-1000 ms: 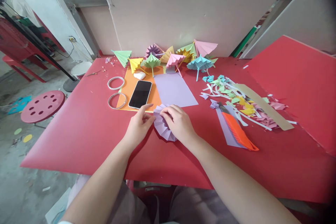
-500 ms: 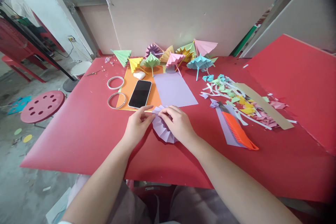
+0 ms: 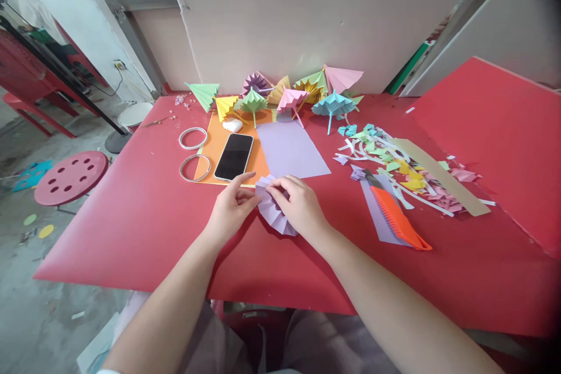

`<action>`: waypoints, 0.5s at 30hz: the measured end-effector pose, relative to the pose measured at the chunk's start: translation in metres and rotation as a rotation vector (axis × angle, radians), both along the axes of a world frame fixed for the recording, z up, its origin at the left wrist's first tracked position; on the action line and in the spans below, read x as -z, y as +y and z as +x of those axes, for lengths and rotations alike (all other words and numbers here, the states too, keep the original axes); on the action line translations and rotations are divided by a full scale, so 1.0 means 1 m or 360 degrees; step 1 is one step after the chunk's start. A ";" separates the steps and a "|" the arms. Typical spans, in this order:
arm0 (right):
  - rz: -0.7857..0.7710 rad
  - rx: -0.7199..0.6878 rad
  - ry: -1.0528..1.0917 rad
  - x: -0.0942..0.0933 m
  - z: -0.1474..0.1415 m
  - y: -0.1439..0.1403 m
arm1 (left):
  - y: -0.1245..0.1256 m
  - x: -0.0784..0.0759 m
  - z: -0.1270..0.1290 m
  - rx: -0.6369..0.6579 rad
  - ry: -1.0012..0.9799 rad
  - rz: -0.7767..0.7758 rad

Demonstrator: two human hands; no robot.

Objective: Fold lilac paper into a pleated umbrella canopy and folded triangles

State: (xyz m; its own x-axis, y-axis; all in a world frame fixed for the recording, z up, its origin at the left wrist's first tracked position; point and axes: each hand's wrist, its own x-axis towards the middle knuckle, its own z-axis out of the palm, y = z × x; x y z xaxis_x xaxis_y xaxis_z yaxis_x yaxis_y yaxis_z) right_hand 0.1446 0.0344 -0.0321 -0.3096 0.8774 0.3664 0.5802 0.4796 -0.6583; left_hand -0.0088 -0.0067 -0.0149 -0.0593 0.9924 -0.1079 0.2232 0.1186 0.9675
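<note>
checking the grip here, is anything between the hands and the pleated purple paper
Nothing visible: the left hand and right hand both pinch the pleated purple paper directly, on the red table.

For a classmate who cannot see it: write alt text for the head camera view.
Both hands, left hand and right hand, pinch a pleated lilac paper fan on a red table. Beyond lie a phone, a lilac sheet, paper umbrellas and coloured scraps.

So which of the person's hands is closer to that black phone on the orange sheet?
Left. The left hand sits just below the phone, its forefinger nearly at the phone's near edge. The right hand is farther right, on the pleated lilac paper.
</note>
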 end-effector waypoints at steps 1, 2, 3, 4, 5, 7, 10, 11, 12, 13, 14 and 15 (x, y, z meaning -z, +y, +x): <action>-0.0027 0.0004 0.0008 -0.001 0.000 0.000 | 0.000 0.000 0.000 -0.0009 0.0007 -0.0008; -0.0066 0.0005 0.0028 -0.002 0.000 -0.001 | 0.000 0.000 0.000 -0.0023 0.0015 -0.0013; -0.0122 0.0004 0.0064 -0.004 0.000 -0.001 | 0.000 0.000 0.000 -0.0044 0.0023 -0.0015; -0.0196 0.0001 0.0120 -0.006 -0.001 -0.002 | 0.000 0.000 -0.001 -0.0068 0.0025 -0.0012; -0.0288 -0.0005 0.0196 -0.007 -0.001 -0.003 | 0.001 0.000 -0.001 -0.0094 0.0024 -0.0009; -0.0482 -0.0033 0.0384 -0.010 -0.002 -0.004 | 0.001 0.000 -0.002 -0.0143 0.0017 0.0002; -0.0653 -0.0080 0.0602 -0.012 -0.003 -0.004 | 0.002 0.001 -0.003 -0.0179 0.0003 0.0012; -0.0677 -0.0087 0.0634 -0.012 -0.003 -0.003 | 0.002 0.001 -0.003 -0.0183 -0.0006 0.0016; -0.0692 -0.0089 0.0649 -0.012 -0.003 -0.003 | 0.003 0.002 -0.003 -0.0185 -0.0019 0.0020; -0.0712 -0.0090 0.0652 -0.012 -0.003 -0.003 | 0.003 0.002 -0.003 -0.0184 -0.0033 0.0023; -0.0736 -0.0090 0.0646 -0.012 -0.003 -0.003 | 0.003 0.003 -0.003 -0.0184 -0.0046 0.0029; -0.0765 -0.0091 0.0635 -0.012 -0.003 -0.003 | 0.003 0.004 -0.003 -0.0182 -0.0053 0.0038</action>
State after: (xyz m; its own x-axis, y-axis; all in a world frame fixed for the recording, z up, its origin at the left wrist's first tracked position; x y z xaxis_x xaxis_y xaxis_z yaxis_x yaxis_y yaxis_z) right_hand 0.1414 0.0310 -0.0200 -0.2816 0.9590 0.0318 0.2273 0.0989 -0.9688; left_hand -0.0117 -0.0037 -0.0186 -0.1692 0.9816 -0.0883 0.1770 0.1184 0.9771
